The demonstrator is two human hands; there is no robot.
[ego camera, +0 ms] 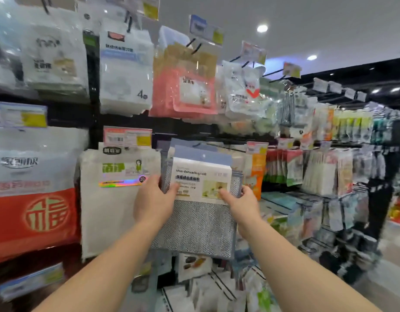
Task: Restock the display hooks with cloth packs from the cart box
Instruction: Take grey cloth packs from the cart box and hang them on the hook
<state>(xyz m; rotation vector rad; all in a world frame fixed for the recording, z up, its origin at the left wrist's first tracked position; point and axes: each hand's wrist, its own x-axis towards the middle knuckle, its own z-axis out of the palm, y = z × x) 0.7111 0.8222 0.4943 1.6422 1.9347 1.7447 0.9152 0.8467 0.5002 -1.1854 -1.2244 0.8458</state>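
A tall black display wall [94, 122] of hanging goods fills the view, with rows of hooks running away to the right along the aisle. At far left hangs a big plastic pack with a red lower half and a round gold emblem [34, 194]. Just right of it hangs a cream-white cloth pack with a green label and a holographic strip [113, 199]. Above, on the upper row, hang a white pack marked with a "4" [125, 73] and a pink cloth pack with a tan top [185, 86], each under a price tag.

In the middle, held up in front of the wall, is the silver-grey mesh dishwashing cloth pack with a blue header card and a white label [200, 199]. It stands upright, its header level with similar blue-topped packs just behind it; whether its hang hole is on a hook cannot be told.

The left hand [153, 199] grips the pack's left edge at label height, thumb across the front of the label and the other fingers tucked behind. The right hand [242, 204] grips the right edge at about the same height, thumb lying on the label's lower right corner, fingers behind the pack. Both hands are closed on it, and the mesh part hangs below and between the wrists.
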